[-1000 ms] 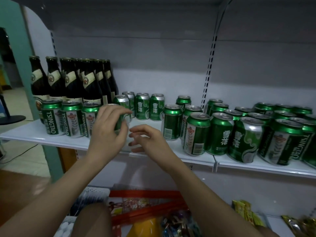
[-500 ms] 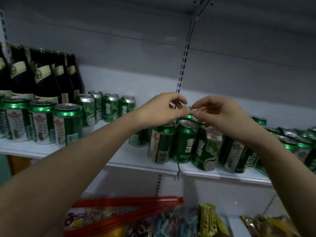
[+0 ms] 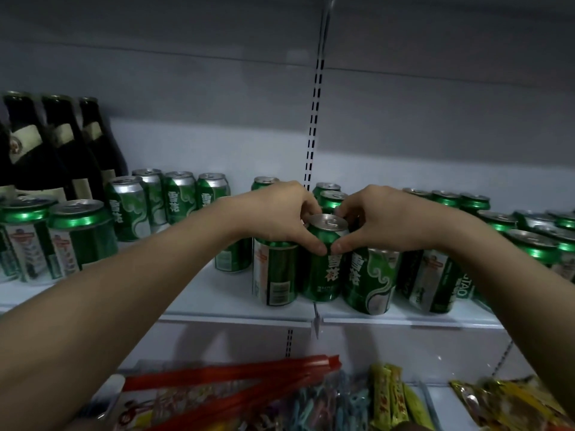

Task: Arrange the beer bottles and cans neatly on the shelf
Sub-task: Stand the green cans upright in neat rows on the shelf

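Hands meet around one green can (image 3: 323, 259) at the front of the white shelf (image 3: 217, 293).

The left hand (image 3: 280, 216) and the right hand (image 3: 382, 217) curl in from either side, fingers closed on the can's upper part just below its silver lid, thumb tips nearly touching on its front face. The can stands upright, pressed between a green can with a barcode (image 3: 275, 272) on its left and a green-and-white can (image 3: 370, 278) on its right. More green cans (image 3: 174, 197) stand further back and along both sides of the shelf, and dark bottles (image 3: 40, 150) line the far left. Bright snack packets (image 3: 389, 396) lie on the level below.
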